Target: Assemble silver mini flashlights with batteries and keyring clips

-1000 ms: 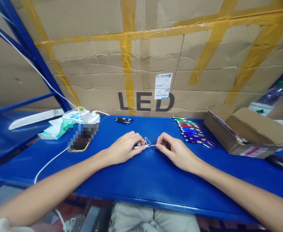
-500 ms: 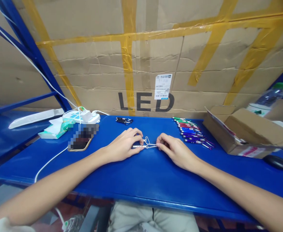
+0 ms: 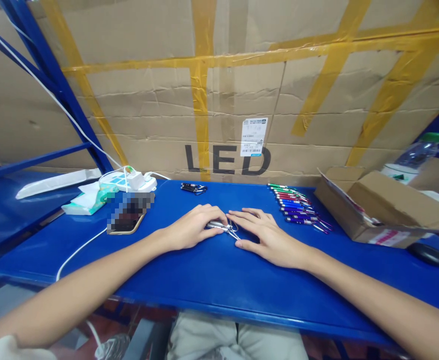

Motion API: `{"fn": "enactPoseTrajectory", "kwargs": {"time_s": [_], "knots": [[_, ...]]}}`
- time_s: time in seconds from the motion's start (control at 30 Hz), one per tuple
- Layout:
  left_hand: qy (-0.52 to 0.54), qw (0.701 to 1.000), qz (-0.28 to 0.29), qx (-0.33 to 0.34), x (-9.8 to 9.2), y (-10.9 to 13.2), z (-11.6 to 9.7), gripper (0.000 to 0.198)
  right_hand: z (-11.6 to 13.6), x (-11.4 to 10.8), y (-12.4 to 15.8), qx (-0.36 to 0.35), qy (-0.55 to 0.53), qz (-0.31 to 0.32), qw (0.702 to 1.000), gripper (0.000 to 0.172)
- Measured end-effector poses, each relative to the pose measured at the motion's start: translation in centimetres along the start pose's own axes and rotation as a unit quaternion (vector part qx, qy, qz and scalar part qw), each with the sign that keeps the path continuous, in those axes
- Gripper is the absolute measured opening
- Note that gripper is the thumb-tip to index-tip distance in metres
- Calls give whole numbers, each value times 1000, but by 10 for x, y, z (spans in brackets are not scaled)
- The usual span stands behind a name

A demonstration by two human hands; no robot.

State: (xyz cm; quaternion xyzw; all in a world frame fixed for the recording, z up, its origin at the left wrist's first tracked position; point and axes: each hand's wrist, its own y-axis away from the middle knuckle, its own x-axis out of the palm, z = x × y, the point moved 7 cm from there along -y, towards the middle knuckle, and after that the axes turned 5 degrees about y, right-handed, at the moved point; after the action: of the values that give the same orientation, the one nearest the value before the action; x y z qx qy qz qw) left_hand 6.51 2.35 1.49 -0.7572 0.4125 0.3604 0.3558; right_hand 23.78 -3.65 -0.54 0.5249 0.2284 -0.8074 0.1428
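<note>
- Surface: a blue table, set against a large taped carton printed LED.
- Part: silver pens with metal clips, lying between the two hands near the table's middle. Fingers cover part of them; the count is unclear.
- Left hand: thumb and fingers nearly together, pinching the pen bodies from the near and far sides.
- Right hand: fingers extended and spread, thumb well apart from them, no grip visible. The clips lie in the gap. The thumb tip is at the clip ends; whether it presses on them cannot be told.
- Step in hand (judged): aligning the silver pens, left hand steadying the bodies, right hand guiding the clips.
- Next move (judged): calls for a light left pinch and small right-finger corrections, as loose clips may swing or snag.
- Edges: the near table edge runs well apart from both hands; the forearms cross it.
- Room: blue surface extends from the hands to that edge. Limits are the phone at left, the black pens toward the carton, and the row of coloured pens beyond the right hand. The box and mouse stand farther right.
</note>
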Motion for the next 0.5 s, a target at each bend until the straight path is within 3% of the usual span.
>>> {"fn": "enactPoseTrajectory", "kwargs": {"time_s": [0.2, 0.5], "knots": [[-18, 1000, 3, -9, -2, -1, 2, 21, -6, -6, -2, 6, 16, -45, 999, 26], [-34, 999, 5, -30, -1, -1, 4, 22, -10, -7, -2, 25, -19, -46, 998, 14]]}}
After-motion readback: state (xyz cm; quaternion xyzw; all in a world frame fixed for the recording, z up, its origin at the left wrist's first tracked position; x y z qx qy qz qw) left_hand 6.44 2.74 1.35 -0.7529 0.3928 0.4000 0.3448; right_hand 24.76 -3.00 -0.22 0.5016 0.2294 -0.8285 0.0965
